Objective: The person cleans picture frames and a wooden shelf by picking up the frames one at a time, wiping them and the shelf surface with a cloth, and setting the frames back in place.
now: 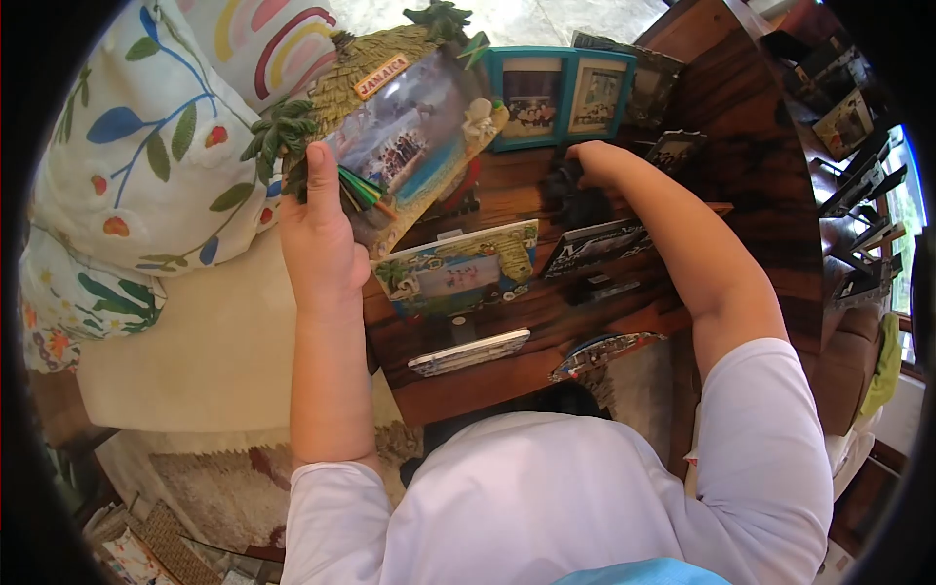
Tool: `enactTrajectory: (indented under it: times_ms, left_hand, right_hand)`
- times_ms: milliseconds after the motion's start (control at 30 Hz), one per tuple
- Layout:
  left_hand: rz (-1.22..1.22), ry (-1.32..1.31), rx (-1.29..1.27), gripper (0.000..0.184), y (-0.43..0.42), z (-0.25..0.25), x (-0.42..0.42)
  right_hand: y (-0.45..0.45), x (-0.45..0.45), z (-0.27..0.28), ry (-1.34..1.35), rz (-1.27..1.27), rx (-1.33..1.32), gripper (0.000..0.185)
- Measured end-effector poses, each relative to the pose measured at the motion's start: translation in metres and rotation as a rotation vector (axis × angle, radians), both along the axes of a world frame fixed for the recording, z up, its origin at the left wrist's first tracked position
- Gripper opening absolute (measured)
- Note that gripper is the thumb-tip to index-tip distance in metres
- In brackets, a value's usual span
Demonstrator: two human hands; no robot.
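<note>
My left hand (327, 229) grips a decorated picture frame (429, 207) by its lower left edge, thumb up along its side. This frame is raised above the table and tilted; it has a thatched roof, palm trees, a "JAMAICA" sign and a group photo behind glass. My right hand (593, 164) is closed on a bunched black cloth (564, 192) over the wooden table (468, 390); its fingers are partly hidden. Just beyond that hand stands a teal double picture frame (561, 54). Nearer me are a colourful beach picture frame (458, 268) and a black frame with lettering (597, 242).
A white-edged frame (468, 353) and a curved ornament (604, 355) stand along the table's near edge. To the left is a cream sofa (195, 361) with patterned cushions (156, 136). More frames (843, 122) stand on another surface at the far right.
</note>
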State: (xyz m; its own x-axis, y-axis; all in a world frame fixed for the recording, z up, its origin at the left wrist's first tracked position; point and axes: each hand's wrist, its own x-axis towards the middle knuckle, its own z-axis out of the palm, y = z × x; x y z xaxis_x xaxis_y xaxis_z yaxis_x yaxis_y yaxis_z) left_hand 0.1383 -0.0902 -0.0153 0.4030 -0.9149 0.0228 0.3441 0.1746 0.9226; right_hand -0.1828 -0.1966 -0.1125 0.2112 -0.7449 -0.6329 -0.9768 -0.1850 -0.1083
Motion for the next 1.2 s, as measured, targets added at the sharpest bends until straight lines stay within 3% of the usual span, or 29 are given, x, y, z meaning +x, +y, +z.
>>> enactTrajectory:
  times_ms: [67, 100, 200, 367, 533, 700, 767, 833, 867, 933, 1000, 1200]
  left_hand:
    - [0.026, 0.020, 0.001, 0.040, -0.001, -0.005, 0.001]
    - [0.041, 0.028, 0.003, 0.040, -0.001, -0.007, 0.002]
    - [0.028, 0.017, 0.001, 0.042, 0.002, -0.004, 0.000]
    - [0.029, -0.021, 0.056, 0.044, 0.005, -0.006, 0.003]
    - [0.068, 0.041, 0.024, 0.038, 0.008, 0.004, 0.005]
    - [0.052, 0.052, 0.020, 0.037, 0.008, 0.004, 0.004]
    - [0.051, 0.040, 0.038, 0.037, 0.007, -0.001, 0.005]
    - [0.053, 0.035, 0.035, 0.037, 0.005, 0.001, -0.002]
    - [0.057, 0.033, 0.026, 0.037, 0.005, 0.003, -0.006]
    - [0.055, 0.013, 0.016, 0.040, 0.005, 0.005, -0.008]
    - [0.037, -0.018, 0.007, 0.046, 0.003, 0.005, -0.007]
    - [0.041, -0.063, 0.013, 0.046, -0.002, 0.024, -0.017]
  right_hand:
    - [0.002, 0.026, 0.001, 0.072, 0.220, -0.019, 0.055]
    - [0.007, 0.036, -0.004, -0.117, 0.281, -0.127, 0.029]
    - [0.012, 0.080, -0.009, -0.207, 0.293, -0.045, 0.056]
    - [0.009, 0.064, -0.003, -0.169, 0.364, 0.006, 0.061]
    - [-0.001, -0.027, 0.001, 0.016, 0.114, -0.084, 0.059]
    - [-0.012, -0.026, -0.038, 0.091, 0.122, -0.145, 0.032]
    - [-0.007, 0.003, -0.031, 0.051, 0.251, -0.142, 0.020]
    - [0.009, 0.035, -0.011, -0.075, 0.314, -0.116, 0.022]
    - [0.017, 0.045, 0.005, -0.213, 0.361, -0.047, 0.034]
    - [0.016, 0.043, -0.005, -0.191, 0.387, 0.030, 0.056]
    - [0.011, 0.018, -0.005, -0.295, 0.312, 0.033, 0.055]
    - [0.021, -0.045, 0.010, -0.131, 0.052, -0.059, 0.050]
